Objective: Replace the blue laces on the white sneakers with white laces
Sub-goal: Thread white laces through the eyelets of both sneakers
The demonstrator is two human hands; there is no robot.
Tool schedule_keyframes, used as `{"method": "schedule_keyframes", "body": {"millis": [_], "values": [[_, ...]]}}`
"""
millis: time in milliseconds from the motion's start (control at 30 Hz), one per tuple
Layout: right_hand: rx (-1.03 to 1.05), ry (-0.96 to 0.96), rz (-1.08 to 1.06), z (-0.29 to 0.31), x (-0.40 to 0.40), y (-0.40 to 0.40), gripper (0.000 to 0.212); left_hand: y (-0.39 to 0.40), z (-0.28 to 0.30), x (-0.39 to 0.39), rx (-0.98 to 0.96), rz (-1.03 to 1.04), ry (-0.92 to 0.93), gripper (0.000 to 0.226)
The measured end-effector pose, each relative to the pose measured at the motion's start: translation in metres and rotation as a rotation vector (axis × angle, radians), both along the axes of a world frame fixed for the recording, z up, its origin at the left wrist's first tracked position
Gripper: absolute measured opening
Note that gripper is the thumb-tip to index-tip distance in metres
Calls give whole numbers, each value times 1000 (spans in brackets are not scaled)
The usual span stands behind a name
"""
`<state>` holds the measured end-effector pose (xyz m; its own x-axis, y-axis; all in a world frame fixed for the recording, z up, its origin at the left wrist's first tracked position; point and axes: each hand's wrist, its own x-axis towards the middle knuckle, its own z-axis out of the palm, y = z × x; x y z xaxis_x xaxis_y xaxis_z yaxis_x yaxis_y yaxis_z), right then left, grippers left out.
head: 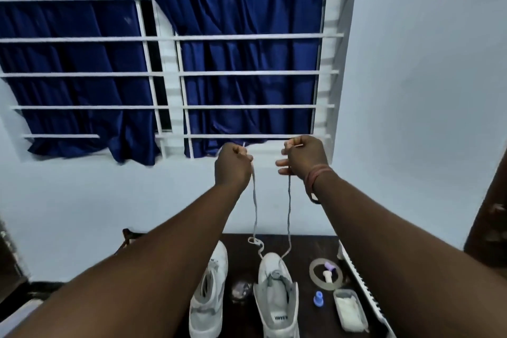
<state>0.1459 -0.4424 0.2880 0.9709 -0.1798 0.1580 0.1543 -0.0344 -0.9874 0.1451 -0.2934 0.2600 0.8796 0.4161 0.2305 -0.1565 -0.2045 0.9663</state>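
Observation:
Two white sneakers stand side by side on a dark table (301, 244). The left sneaker (210, 291) has no lace that I can make out. The right sneaker (278, 293) has a pale lace (289, 211) threaded through its lowest eyelets. Both lace ends are stretched up high. My left hand (233, 166) grips one end in a fist. My right hand (303, 155) pinches the other end, its lower fingers spread. Both hands are level, in front of the window sill. A small loop of lace (255, 241) lies beyond the right sneaker's toe.
Right of the sneakers lie a tape ring (315, 280) with small pegs inside, a blue cap (318, 299) and a grey pouch (349, 310). A white slatted object (362, 287) runs along the table's right edge. A barred window with a blue curtain (233, 85) faces me.

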Motion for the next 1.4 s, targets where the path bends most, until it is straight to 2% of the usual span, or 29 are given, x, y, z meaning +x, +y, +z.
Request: {"method": "schedule_keyframes", "body": {"millis": [100, 200, 333, 433, 567, 667, 833, 967, 1033, 1100, 1167, 1267, 1400], "values": [[26, 64, 42, -61, -5, 4, 22, 3, -59, -17, 148, 8, 54, 15], [-107, 126, 92, -124, -15, 7, 30, 6, -123, -28, 222, -52, 152, 19], [-455, 158, 95, -194, -27, 4, 23, 7, -184, -40, 226, -56, 300, 15], [-709, 201, 126, -226, -29, -1, 19, 7, -220, -44, 136, -53, 425, 14], [-867, 229, 122, -260, -30, -1, 9, 8, -254, -44, 49, -70, 562, 17], [-994, 148, 83, -283, -29, 1, 17, 3, -265, -44, 58, -137, 568, 15], [-1131, 77, 5, -302, -35, -1, 17, -5, -272, -37, 102, -221, 581, 34], [-1137, 79, 4, -307, -41, -2, 33, -16, -268, -37, 318, -57, 534, 25], [-1138, 48, 39, -306, -43, -4, 27, -23, -266, -41, 380, -106, 453, 16], [-1121, 52, 85, -300, -43, -6, 19, -23, -269, -44, 447, -200, 473, 11], [-1048, 98, 110, -300, -41, -10, 21, -19, -271, -42, 478, -258, 496, 8], [-1013, 142, 91, -309, -37, -16, 22, -11, -276, -39, 343, -323, 574, 12], [-1028, 156, 63, -314, -37, -14, 26, -7, -285, -40, 14, -411, 681, 17]]}}
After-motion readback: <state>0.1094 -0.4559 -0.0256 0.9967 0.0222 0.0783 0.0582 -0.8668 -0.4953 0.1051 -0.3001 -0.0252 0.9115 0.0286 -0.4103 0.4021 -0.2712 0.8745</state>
